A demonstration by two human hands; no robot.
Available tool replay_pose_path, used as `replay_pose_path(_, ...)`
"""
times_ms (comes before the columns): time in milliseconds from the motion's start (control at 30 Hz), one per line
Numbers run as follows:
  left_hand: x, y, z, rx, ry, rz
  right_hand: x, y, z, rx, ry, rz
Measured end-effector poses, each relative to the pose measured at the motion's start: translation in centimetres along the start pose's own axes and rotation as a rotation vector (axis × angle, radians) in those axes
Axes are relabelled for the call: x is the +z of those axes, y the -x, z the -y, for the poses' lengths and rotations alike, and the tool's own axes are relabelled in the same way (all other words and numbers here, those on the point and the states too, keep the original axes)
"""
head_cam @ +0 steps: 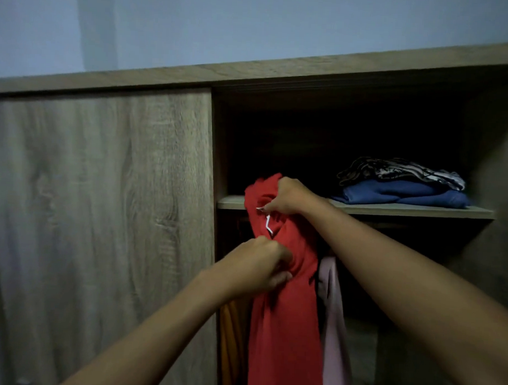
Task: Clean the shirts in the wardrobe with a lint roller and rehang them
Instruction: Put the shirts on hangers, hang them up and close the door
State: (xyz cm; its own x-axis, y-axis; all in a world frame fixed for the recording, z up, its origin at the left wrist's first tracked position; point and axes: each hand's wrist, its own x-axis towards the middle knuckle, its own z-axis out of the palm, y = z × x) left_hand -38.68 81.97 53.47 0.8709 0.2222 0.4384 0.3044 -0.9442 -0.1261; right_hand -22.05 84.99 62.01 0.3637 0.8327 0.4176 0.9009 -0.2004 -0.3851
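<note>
Head view | I see the long red fabric shirt (283,308) at centre frame, below the wooden shelf (390,209) | right hand (287,199) grips its bunched top | left hand (261,264) clenches cloth lower down.

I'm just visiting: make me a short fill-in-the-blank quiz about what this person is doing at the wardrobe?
1. Both hands grip a shirt coloured ____.
2. The folded blue garment lies on the ____.
3. The right hand is ____ than the left hand.
4. To the shirt's right hangs a ____ garment.

Missing words: red; shelf; higher; pink
</note>
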Motion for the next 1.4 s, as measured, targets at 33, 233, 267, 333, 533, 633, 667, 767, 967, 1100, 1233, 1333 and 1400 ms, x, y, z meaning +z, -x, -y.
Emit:
replay_pose_path(33, -0.4, 0.5, 0.3, -0.016, 0.079, 0.006, -0.1, 0.3, 0.0, -0.030, 0.002, -0.040)
replay_pose_path(233, -3.7, 3.1, 3.5, -0.420, 0.492, -0.451, -2.6, 5.9, -1.3, -0.239, -0.216, -0.221)
replay_pose_path(267, -4.3, 3.2, 3.8, -0.528, 0.594, -0.473, -2.8, 7.1, -1.5, -0.270, -0.249, -0.259)
replay_pose_path(333, -4.8, 3.0, 4.3, -0.737, 0.901, -0.378, -2.8, 9.0, -2.1, -0.339, -0.290, -0.311)
replay_pose_path(533, -3.6, 0.4, 4.0, -0.715, 1.593, -0.241, -0.4, 13.9, -3.8, -0.596, -0.289, -0.316)
replay_pose_path(633, -2.7, -0.8, 3.5, -0.725, 1.527, -0.479, 1.5, 15.3, -4.7, -0.695, -0.245, -0.172)
replay_pose_path(667, -2.5, -1.0, 3.3, -0.720, 1.452, -0.525, 1.9, 15.7, -5.0, -0.693, -0.222, -0.114)
replay_pose_path(767, -2.3, -1.3, 2.6, -0.698, 1.306, -0.587, 2.0, 16.8, -6.3, -0.565, -0.225, 0.111)
replay_pose_path(967, -0.9, -0.5, 1.9, -0.581, 1.162, -0.505, 0.4, 16.8, -8.3, -0.323, -0.604, -0.031)
replay_pose_path(1100, -1.1, -0.2, 1.3, -0.450, 1.142, -0.466, -1.0, 16.3, -7.8, -0.309, -0.687, -0.284)
replay_pose_path(1233, -1.9, 0.0, 0.9, -0.361, 1.180, -0.349, -3.0, 15.3, -6.8, -0.384, -0.705, -0.283)
replay_pose_path(1333, -1.9, 0.3, 1.2, -0.296, 1.163, -0.208, -4.2, 15.4, -5.8, -0.518, -0.498, -0.190)
replay_pose_path(1400, -1.8, 0.5, 1.2, -0.260, 1.144, -0.112, -4.7, 15.5, -4.6, -0.616, -0.417, -0.147)
